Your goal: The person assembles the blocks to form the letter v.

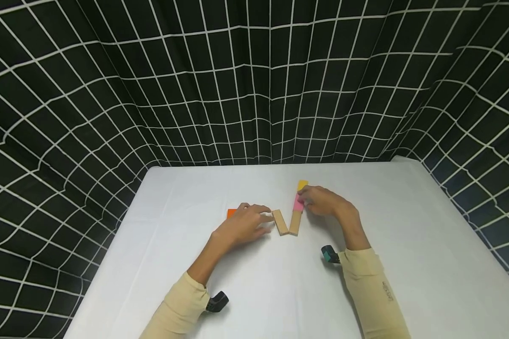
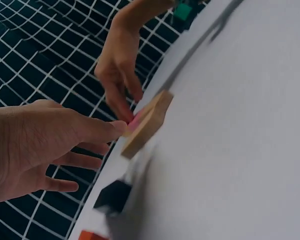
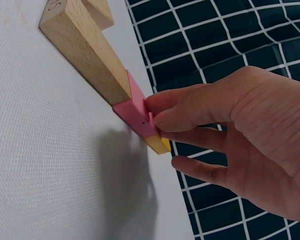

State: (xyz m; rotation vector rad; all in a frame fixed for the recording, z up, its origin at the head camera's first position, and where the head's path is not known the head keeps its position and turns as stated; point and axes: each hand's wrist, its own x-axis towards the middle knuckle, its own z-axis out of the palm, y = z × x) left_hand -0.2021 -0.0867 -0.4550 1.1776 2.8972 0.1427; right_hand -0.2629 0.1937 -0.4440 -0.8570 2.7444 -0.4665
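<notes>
Two plain wooden blocks [image 1: 280, 222] [image 1: 295, 223] lie in a V on the white table, meeting at their near ends. Beyond the right one, a pink block [image 1: 297, 204] and a yellow block [image 1: 303, 184] continue in line, end to end. My right hand [image 1: 321, 201] pinches the pink block between thumb and index finger at its upper edge [image 3: 137, 110]. Beside the left wooden block, my left hand [image 1: 246, 223] has its fingers loosely extended and holds nothing. An orange block [image 1: 231, 213] is partly hidden behind that hand. A dark, blurred object [image 2: 113, 196] sits below it.
The white-covered table [image 1: 186, 193] ends at a dark curtain with a white grid [image 1: 237, 94], which surrounds the back and sides. Black wrist-worn devices [image 1: 217, 302] [image 1: 330, 254] project from both sleeves above the tabletop.
</notes>
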